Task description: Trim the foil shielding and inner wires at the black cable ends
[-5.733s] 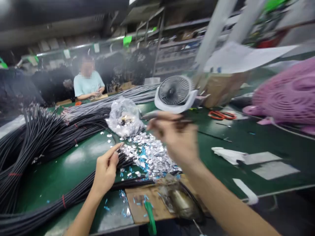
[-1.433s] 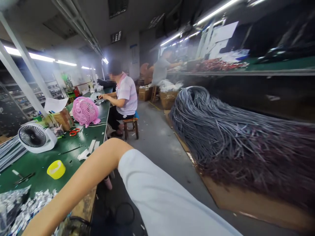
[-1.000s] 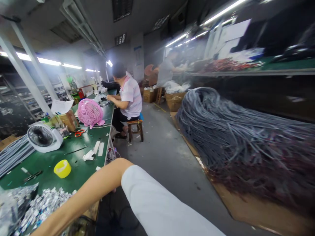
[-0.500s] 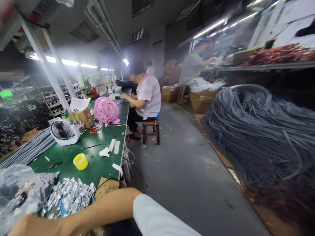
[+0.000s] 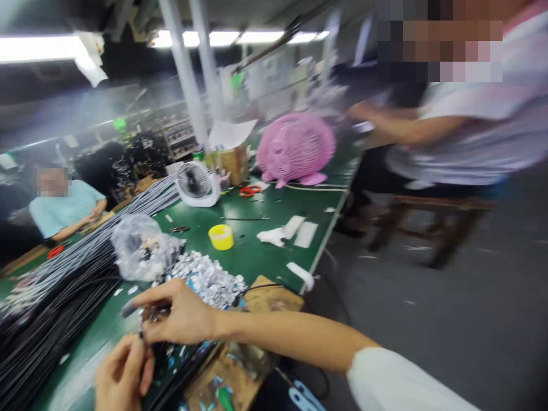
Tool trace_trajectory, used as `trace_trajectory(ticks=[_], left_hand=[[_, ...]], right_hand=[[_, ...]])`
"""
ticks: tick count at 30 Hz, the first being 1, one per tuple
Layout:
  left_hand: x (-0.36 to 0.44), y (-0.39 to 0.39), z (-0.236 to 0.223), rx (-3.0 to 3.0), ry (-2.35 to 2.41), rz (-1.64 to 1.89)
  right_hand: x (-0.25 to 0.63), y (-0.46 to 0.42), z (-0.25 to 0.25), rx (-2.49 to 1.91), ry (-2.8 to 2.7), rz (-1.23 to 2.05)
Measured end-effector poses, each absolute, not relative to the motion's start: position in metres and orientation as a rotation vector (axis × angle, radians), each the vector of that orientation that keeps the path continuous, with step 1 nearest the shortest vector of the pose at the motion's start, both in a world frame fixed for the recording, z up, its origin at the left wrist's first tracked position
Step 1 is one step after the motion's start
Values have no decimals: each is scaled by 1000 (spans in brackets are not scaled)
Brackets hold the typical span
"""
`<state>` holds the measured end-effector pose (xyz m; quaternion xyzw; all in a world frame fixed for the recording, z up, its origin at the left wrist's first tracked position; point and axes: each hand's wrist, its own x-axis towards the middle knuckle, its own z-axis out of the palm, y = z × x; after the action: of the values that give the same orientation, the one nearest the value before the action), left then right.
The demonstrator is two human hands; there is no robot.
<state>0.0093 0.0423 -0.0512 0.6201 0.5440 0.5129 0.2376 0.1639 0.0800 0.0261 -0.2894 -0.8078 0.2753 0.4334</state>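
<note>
My left hand (image 5: 122,371) is closed in a pinch low in the view, with a thin dark piece like a cable end at its fingertips. Right against it, my right hand (image 5: 182,314) curls its thumb and fingers around something small and partly shiny, too blurred to name. Beneath both hands run black cables (image 5: 188,371). A heap of crumpled silver foil pieces (image 5: 209,279) lies just beyond my right wrist, next to a clear plastic bag (image 5: 135,245). To the left a thick bundle of black cables (image 5: 64,319) stretches along the green table (image 5: 244,214).
A yellow tape roll (image 5: 221,237), white fan (image 5: 197,184), pink fan (image 5: 295,149) and orange-handled scissors (image 5: 249,190) stand or lie farther back. Blue-handled scissors (image 5: 305,397) are at the bottom. One person sits on a stool (image 5: 432,222) at right, another at far left.
My view has swung left and down toward the table. My right hand, at the lower left edge before, now meets my left hand, which has come into sight.
</note>
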Motion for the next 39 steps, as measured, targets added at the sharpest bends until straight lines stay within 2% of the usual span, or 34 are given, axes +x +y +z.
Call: trace_trajectory(ticks=[2,5,9,13,16,18,23,30,34,39], left_hand=[[14,35,-34,1719,1549,1355],[27,29,-20,1754,1610,1335],[38,26,-15,1786,1703,1352],[46,33,-17,1771,1722,1273],[51,38,-14,1721,1664,1241],[50,39,-10,1676,1608,1227],[40,32,-5,1559,1501,1204],[35,26,-3,1459,1433,1249],[39,25,2,1474,1416,1315],[47,21,8,1619,1440,1475]], right_hand=[[158,74,21,-666,-2017,726],[162,68,16,-674,-1995,592],[180,70,16,-532,-2059,486],[188,78,19,-362,-1916,576],[191,85,24,-568,-1651,724],[193,90,27,-744,-1590,700],[195,89,30,-715,-1900,531],[194,83,23,-517,-1961,598],[193,85,22,-512,-1834,809],[190,88,22,-567,-1591,1553]])
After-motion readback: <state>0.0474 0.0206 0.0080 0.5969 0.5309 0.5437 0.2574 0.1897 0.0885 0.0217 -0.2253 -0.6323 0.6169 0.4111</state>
